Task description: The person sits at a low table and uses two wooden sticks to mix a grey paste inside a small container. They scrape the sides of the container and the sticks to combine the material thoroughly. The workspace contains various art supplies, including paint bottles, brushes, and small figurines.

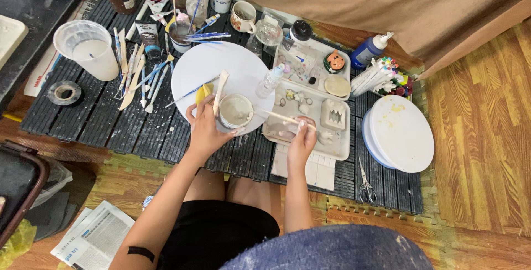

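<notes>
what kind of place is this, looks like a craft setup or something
Probably a home craft corner for clay or pottery painting, set up on the floor. The left hand steadies a small clay cup, with sculpting tools and a tray of small moulded pieces alongside.

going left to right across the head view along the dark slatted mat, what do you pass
roll of tape → clear plastic cup → left hand → small grey cup → right hand holding a wooden stick → scissors → stacked round white plates
</notes>
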